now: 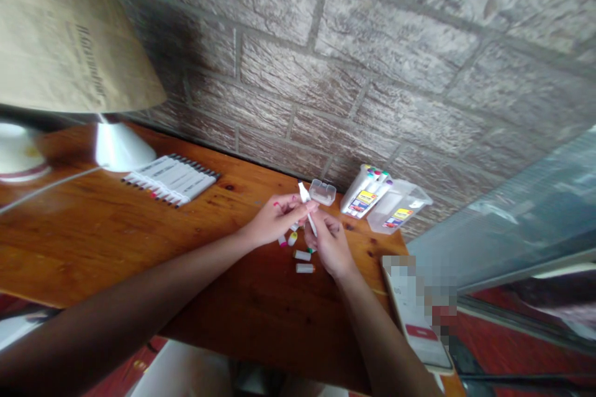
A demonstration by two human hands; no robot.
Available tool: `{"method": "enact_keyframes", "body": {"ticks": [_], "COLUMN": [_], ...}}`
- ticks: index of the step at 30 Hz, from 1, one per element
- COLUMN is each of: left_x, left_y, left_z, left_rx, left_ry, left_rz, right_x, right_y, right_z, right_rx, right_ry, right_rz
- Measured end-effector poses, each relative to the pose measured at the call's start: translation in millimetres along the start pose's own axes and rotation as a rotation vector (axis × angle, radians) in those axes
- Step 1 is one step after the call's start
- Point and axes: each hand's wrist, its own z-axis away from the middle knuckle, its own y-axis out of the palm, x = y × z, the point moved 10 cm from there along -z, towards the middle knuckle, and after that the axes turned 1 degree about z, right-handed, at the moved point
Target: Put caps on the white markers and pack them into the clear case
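Over the wooden table (116, 242), my left hand (274, 218) and my right hand (329, 243) meet on one white marker (306, 203), which stands tilted between them. The left fingers pinch its upper part; the right fingers close round its lower end. Several loose caps (302, 255) with coloured tips lie on the wood just below the hands.
A row of white markers (171, 178) lies at the back left beside a lamp base (121, 146). A small clear lid (322, 191) and two clear marker cases (372, 193) sit by the brick wall. A booklet (421, 329) lies at the right edge.
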Motion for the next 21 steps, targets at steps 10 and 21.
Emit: {"method": "enact_keyframes", "body": {"ticks": [10, 21], "left_x": [9, 18], "left_y": [-66.0, -59.1], "left_z": [-12, -12], "left_rx": [-0.474, -0.455], "left_ry": [-0.039, -0.102], "left_rz": [0.214, 0.192], "right_x": [35, 5], "right_y": [-37, 1], "right_z": [-5, -11], "right_rx": [-0.199, 0.066], "right_ry": [-0.365, -0.468], "right_rz": [0.748, 1.257]}}
